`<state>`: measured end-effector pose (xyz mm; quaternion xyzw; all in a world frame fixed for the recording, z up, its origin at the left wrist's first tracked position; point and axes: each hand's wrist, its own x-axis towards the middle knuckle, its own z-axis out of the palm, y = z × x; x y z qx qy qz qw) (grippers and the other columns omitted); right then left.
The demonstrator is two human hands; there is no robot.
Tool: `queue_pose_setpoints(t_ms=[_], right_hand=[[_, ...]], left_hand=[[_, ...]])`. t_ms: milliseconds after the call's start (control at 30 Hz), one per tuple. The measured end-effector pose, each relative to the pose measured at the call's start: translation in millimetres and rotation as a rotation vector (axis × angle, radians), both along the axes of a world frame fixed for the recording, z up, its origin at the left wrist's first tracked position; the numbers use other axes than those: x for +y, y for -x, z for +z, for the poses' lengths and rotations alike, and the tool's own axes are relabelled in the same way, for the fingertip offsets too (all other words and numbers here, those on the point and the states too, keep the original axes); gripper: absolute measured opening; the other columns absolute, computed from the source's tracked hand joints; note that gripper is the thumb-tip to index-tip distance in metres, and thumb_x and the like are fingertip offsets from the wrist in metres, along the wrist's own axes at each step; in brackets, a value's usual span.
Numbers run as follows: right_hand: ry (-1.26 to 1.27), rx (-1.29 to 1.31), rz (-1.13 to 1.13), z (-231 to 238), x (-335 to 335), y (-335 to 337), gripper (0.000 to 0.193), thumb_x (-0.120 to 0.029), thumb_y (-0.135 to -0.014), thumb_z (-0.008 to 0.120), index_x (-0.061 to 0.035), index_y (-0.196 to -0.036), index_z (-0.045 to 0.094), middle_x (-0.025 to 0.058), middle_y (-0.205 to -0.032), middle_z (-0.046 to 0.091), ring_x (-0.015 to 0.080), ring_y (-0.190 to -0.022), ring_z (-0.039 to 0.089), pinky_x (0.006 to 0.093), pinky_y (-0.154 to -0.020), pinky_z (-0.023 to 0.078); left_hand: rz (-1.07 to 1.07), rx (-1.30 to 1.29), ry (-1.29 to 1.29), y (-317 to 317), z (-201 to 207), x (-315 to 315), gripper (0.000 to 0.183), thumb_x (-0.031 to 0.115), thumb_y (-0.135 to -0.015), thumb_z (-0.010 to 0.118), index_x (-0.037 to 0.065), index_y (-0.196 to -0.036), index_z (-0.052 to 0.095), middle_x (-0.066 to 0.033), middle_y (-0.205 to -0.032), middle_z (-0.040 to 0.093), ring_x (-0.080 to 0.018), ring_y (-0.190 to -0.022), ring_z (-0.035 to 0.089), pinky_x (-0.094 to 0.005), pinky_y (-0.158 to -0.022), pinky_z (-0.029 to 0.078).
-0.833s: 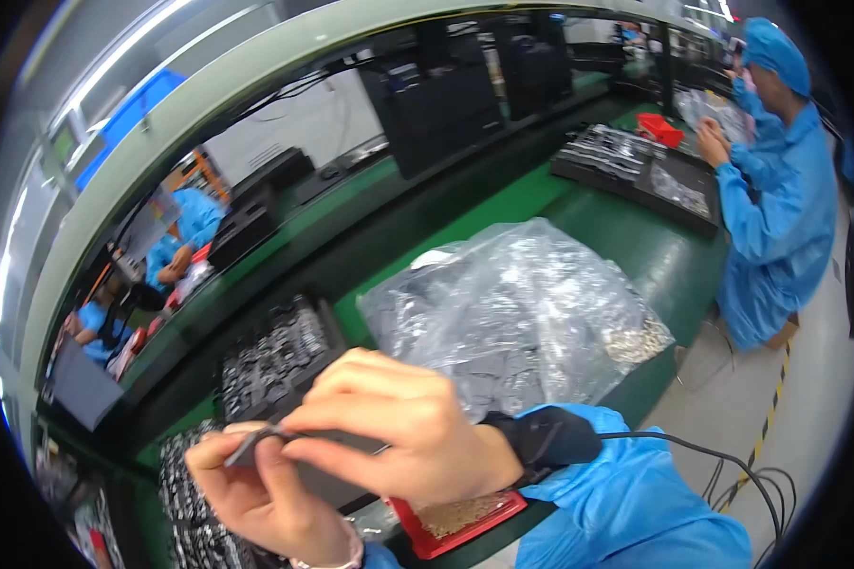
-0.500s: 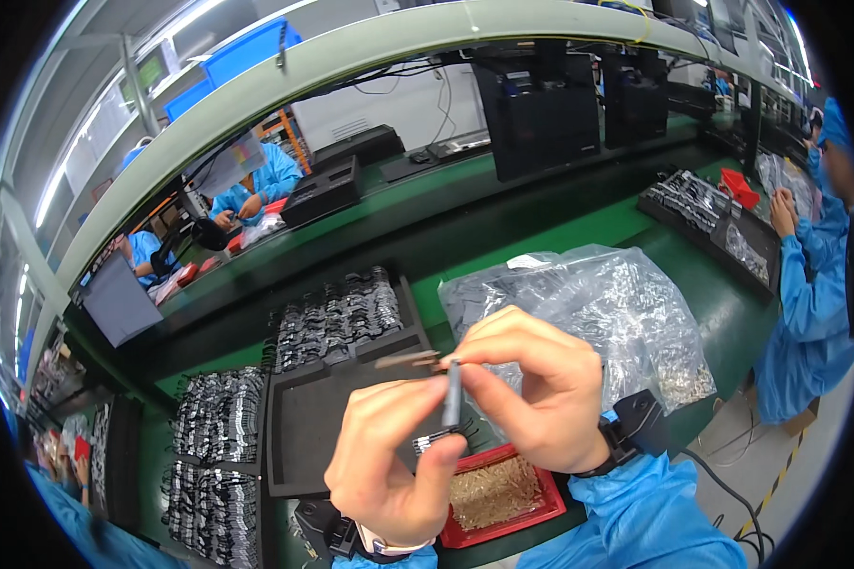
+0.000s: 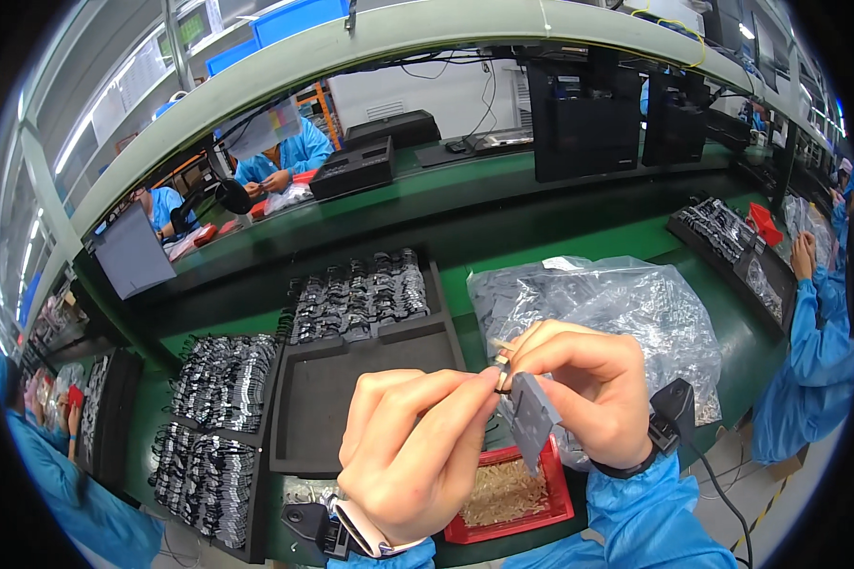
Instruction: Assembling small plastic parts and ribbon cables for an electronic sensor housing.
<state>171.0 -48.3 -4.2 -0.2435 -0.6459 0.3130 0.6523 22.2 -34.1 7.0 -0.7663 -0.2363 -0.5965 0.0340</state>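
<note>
Pinching a tiny piece (image 3: 502, 362) and grey part (image 3: 533, 417), hands (image 3: 413, 455) (image 3: 593, 398) hover near a red tray (image 3: 560, 491) of bits (image 3: 501, 491).

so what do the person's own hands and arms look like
The left hand and right hand wear no gloves. Both arms have bright blue sleeves. A boxy black device sits at each wrist, with a black cable by the right one. The left also wears a pale band.

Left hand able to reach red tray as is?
Likely yes: the red tray lies open beside the left hand. That hand seems to pinch a small part, though, and the grey piece overlaps the tray in view.
</note>
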Motion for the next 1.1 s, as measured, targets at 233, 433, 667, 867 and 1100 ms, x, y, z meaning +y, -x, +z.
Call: queue_pose_setpoints(t_ms=[233,433,667,867,1100], right_hand=[[0.029,-0.072,-0.001,1,1,-2,0.008,0.003,-0.075,0.06,0.0047,-0.083,0.062,0.0122,-0.08,0.061,0.0157,-0.074,0.057,0.0241,-0.066,0.043],[0.048,-0.088,0.006,2,1,-5,0.008,0.003,-0.075,0.06,0.005,-0.082,0.061,0.012,-0.08,0.061,0.0156,-0.074,0.057,0.0243,-0.066,0.043],[0.016,-0.031,-0.001,1,3,0,0.007,0.005,-0.073,0.06,0.0041,-0.079,0.061,0.0139,-0.085,0.059,0.0171,-0.076,0.056,0.0269,-0.071,0.043],[0.02,-0.004,0.0,3,-1,3,0.004,0.004,-0.071,0.061,0.0043,-0.075,0.061,0.0156,-0.088,0.059,0.0197,-0.082,0.058,0.0294,-0.076,0.045],[-0.144,-0.201,-0.155,3,0,6,0.007,0.005,-0.066,0.063,0.0032,-0.073,0.062,0.0157,-0.084,0.063,0.0223,-0.078,0.061,0.0318,-0.071,0.048]], left_hand=[[-0.013,0.029,-0.042,1,0,3,0.022,-0.006,-0.058,0.068,0.001,-0.079,0.065,-0.0075,-0.071,0.059,-0.0206,-0.063,0.054,-0.0273,-0.055,0.043],[0.013,0.14,-0.133,4,-2,9,0.03,-0.007,-0.051,0.066,0.0,-0.08,0.064,-0.0056,-0.073,0.058,-0.0192,-0.062,0.054,-0.027,-0.051,0.046],[0.014,0.022,-0.032,6,1,4,0.02,-0.007,-0.054,0.063,0.001,-0.073,0.061,-0.0083,-0.068,0.055,-0.0222,-0.062,0.053,-0.0294,-0.056,0.042],[0.068,-0.041,0.012,8,1,3,0.02,-0.008,-0.054,0.064,0.001,-0.072,0.061,-0.0082,-0.068,0.056,-0.022,-0.062,0.052,-0.0291,-0.057,0.042],[0.076,-0.024,0.034,7,-1,3,0.022,-0.009,-0.055,0.066,0.002,-0.074,0.063,-0.0071,-0.068,0.057,-0.021,-0.062,0.053,-0.0283,-0.054,0.042]])
